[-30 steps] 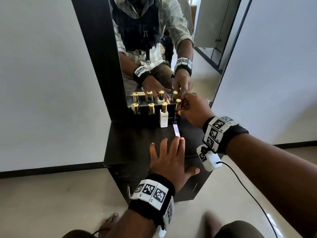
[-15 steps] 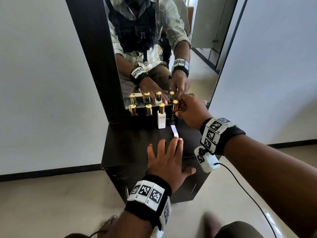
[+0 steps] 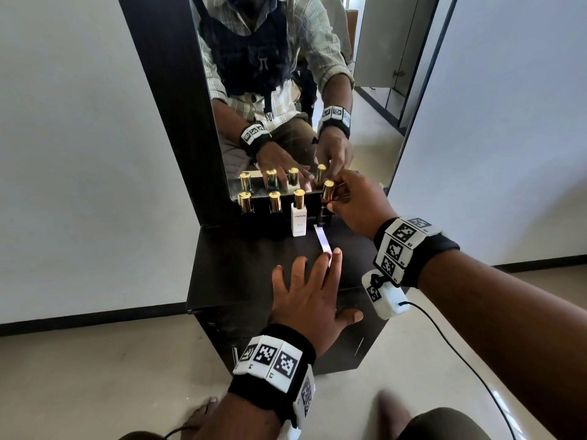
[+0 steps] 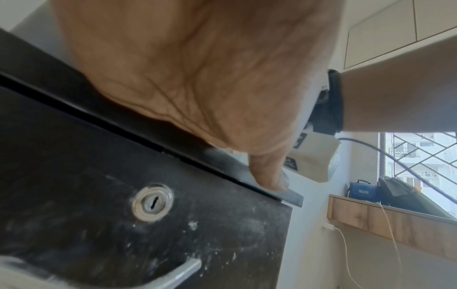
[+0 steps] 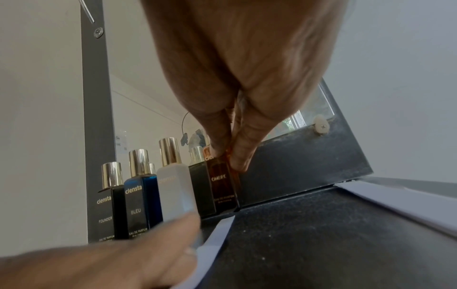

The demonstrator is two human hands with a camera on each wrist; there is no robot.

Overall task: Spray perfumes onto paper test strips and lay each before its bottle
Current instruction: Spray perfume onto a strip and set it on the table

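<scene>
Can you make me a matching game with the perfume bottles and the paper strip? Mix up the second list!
Things:
1. white bottle
2. amber bottle
3. blue bottle
4. paper strip

Places:
A. pinned to the dark table under the left hand's fingertips
B. second from the left in the row
C. pinched at its neck by the right hand
D. third from the left, with nothing touching it

Pairs: 1-D, 2-C, 3-B, 4-A

The bottle caps (image 3: 299, 199) are polished gold metal. The white bottle (image 3: 299, 223) looks matt, the amber one (image 5: 223, 181) glossy and see-through. The black tabletop (image 3: 251, 268) is dull — its drawer front (image 4: 148, 224) scuffed, with a shiny metal lock (image 4: 152, 202).
</scene>
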